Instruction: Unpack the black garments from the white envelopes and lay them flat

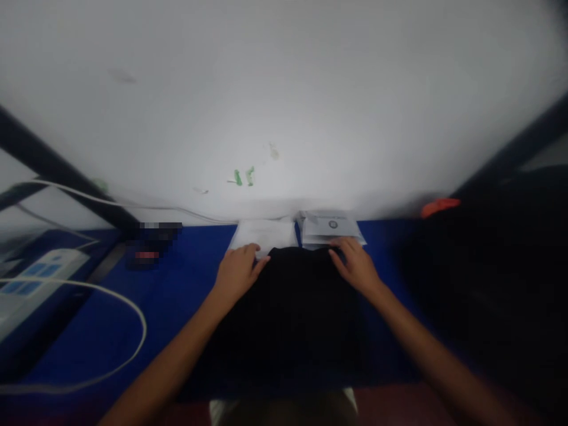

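Observation:
A black cloth (302,307), perhaps a folded garment, lies spread in front of me on the blue tabletop (168,307). At its far left corner my left hand (239,269) grips the edge, thumb on the fabric and fingers curled. My right hand (355,266) holds the far right corner between thumb and fingers. Just beyond the cloth are a white packet (264,232) near the left fingers and a stack of clear-wrapped packets (332,226) with a dark round mark by the right ones. The dark fabric shows little detail.
A white power strip (39,284) lies at left, with a looping white cable (137,313). A dark blurred object (155,245) sits at the back left. White wall (284,106) closes off the back. A large black mass (488,284) with an orange piece (439,207) stands right.

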Available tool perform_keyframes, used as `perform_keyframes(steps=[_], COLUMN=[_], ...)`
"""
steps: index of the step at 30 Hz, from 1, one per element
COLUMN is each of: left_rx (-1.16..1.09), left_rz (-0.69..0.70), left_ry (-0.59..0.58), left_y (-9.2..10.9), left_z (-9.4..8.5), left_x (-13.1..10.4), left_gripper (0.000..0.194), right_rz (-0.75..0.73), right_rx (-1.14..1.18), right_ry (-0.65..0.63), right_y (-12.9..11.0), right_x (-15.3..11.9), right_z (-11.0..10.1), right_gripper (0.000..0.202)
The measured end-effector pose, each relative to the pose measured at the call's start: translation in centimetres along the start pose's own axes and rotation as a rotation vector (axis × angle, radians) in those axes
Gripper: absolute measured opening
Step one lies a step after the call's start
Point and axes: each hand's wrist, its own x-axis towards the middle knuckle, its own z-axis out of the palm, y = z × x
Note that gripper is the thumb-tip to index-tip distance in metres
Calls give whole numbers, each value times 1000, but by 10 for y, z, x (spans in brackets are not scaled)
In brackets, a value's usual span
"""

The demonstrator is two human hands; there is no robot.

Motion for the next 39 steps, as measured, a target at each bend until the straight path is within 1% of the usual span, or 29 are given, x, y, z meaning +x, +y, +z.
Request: perform_keyframes(steps=[2, 3, 5, 7, 9, 11, 12, 14, 16, 17, 19, 21, 23, 25, 26, 27, 29, 31, 32, 33, 34, 36, 37, 38, 39], left_rx=[-78, -113, -150, -148, -141, -144, -151, -181, -238, -272, -342, -402, -452, -499, -517, -522, -467, -343, -285, -247, -231, -247, -260, -270, -273], left_rz=[98, 152, 236, 274, 312, 364, 391, 424, 425, 409, 348, 265, 198, 156, 140, 118, 36, -80, -133, -172, -191, -184, -171, -157, -143], left_ry=[16, -5, -82, -130, -142, -130, -119, -91, -113, -160, -319, -497, -616, -639, -619, -574, -412, -222, -158, -124, -118, -130, -128, -117, -99], left_y=[-8, -12, -20, -25, -28, -28, -26, -21, -14, -10, -3, 1, 2, -3, -8, -14, -29, -46, -54, -61, -67, -73, -74, -73, -71], left_z=[0, 0, 1, 2, 2, -1, -4, -14, -25, -31, -42, -47, -47, -44, -41, -37, -28, -15, -8, -1, 5, 15, 18, 19, 19], left_x=[-15, -24, -41, -54, -60, -62, -62, -66, -75, -82, -97, -110, -117, -115, -111, -106, -92, -81, -76, -73, -70, -67, -66, -64, -61], left_gripper=[33, 32, 34, 35, 28, 16, 16, 22, 23, 22, 20, 28, 36, 32, 27, 23, 26, 32, 37, 42, 47, 48, 46, 42, 38], right_rz=[-85, -127, -181, -190, -183, -178, -175, -161, -127, -110, -82, -55, 0, 61, 81, 92, 99, 99, 94, 87, 83, 82, 90, 104, 117], right_rx=[-2, 0, -4, -22, -37, -23, 1, 88, 196, 246, 323, 375, 400, 384, 360, 335, 288, 252, 222, 173, 105, -53, -121, -166, -184], right_ry=[-6, -40, -159, -303, -412, -460, -470, -478, -516, -552, -657, -798, -934, -1020, -1036, -1039, -1000, -893, -805, -693, -567, -326, -235, -172, -138], right_y=[-8, -13, -19, -21, -19, -15, -14, -13, -15, -18, -25, -33, -39, -42, -43, -43, -43, -41, -39, -36, -32, -21, -15, -8, -1], right_x=[-8, -14, -25, -33, -38, -38, -37, -35, -34, -35, -39, -46, -53, -56, -56, -55, -49, -41, -37, -32, -28, -21, -19, -17, -16], right_z=[-3, -6, -10, -11, -10, -10, -12, -22, -38, -47, -64, -73, -74, -68, -64, -61, -54, -46, -42, -37, -31, -18, -11, -4, 1], right_gripper=[20, 20, 22, 30, 37, 33, 28, 20, 19, 21, 24, 27, 30, 30, 28, 26, 22, 20, 20, 20, 21, 26, 29, 32, 34])
